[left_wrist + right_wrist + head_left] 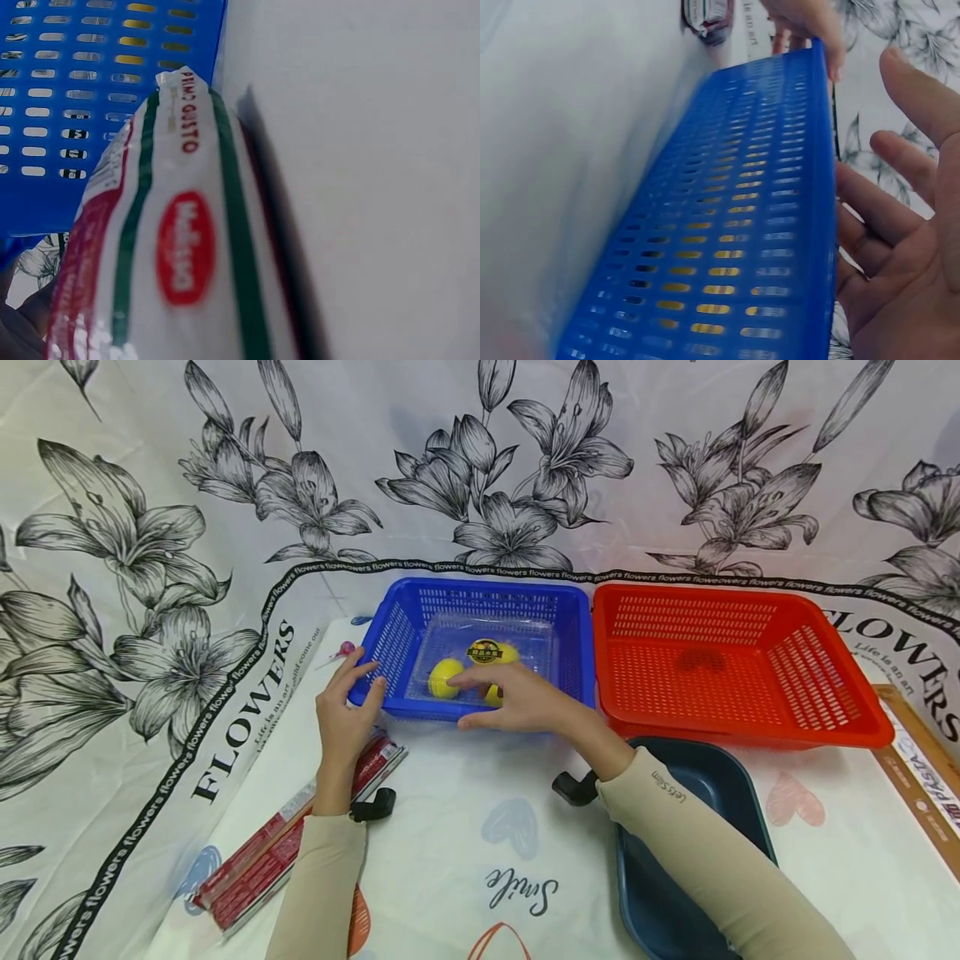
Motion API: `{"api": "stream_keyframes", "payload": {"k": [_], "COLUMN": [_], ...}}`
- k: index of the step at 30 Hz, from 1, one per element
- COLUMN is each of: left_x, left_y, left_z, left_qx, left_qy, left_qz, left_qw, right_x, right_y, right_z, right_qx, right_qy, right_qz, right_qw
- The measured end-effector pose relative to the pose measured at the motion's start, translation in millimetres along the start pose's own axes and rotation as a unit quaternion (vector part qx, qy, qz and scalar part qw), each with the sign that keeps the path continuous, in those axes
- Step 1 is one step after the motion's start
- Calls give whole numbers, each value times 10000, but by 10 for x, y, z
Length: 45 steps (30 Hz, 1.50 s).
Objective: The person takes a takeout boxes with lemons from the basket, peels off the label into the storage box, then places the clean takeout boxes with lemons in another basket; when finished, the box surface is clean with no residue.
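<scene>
The blue basket (483,714) stands in the middle at the back. Inside it lies a clear plastic box (525,631) with a black-and-gold label and round yellow fruit (446,677). My left hand (347,714) holds the basket's front left corner, thumb and fingers on either side of the rim. Over the basket's front rim hovers my right hand (517,697), fingers spread and overlapping the fruit in the head view. In the right wrist view that hand (922,217) shows nothing in its grasp, close beside the rim. Below my left wrist lies a red-and-white pasta packet (176,225).
A red basket (705,731) stands right beside the blue one. Under my right forearm is a dark teal tub (637,877). A long brown carton (918,777) lies at the right edge, and a small pink item (346,648) is left of the blue basket.
</scene>
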State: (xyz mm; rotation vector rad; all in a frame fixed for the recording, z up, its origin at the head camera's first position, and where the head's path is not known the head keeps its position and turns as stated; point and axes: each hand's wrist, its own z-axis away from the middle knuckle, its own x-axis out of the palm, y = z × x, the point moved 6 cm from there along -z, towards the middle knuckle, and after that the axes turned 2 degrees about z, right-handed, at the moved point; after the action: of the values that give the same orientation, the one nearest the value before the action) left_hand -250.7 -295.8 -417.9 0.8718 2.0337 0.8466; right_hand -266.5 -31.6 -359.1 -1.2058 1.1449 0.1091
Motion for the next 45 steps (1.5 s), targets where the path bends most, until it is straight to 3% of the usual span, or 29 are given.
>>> {"api": "stream_keyframes", "payload": {"k": [8,19,23,26,29,32,37,45], "left_x": [10,19,22,20,19,10,2,6], "left_y": [20,-9,-21,-21,-11,-10,-14,-6], "left_z": [-5,17,21,23,24,32,30,21], "left_qx": [16,-65,-63,-59,-55,-73,17,96], "left_qy": [-12,-30,-14,-3,-12,-22,-25,-17], "left_qz": [20,54,57,31,26,29,86,133], "left_qw": [10000,10000,10000,10000,10000,10000,10000,9999], "right_x": [-48,-80,-195,-411,-646,-793,-867,-831], "right_y": [45,148,233,375,587,817,1030,1075], "right_z": [-55,-177,-123,-31,83,176,257,176], "right_qx": [168,321,459,626,890,1280,1619,2016], "right_qy": [-81,48,376,937,1442,1606,1450,770], "right_qz": [305,-61,-445,-538,-219,435,1271,1900], "right_qw": [9994,9995,9973,9922,9853,9777,9678,9578]}}
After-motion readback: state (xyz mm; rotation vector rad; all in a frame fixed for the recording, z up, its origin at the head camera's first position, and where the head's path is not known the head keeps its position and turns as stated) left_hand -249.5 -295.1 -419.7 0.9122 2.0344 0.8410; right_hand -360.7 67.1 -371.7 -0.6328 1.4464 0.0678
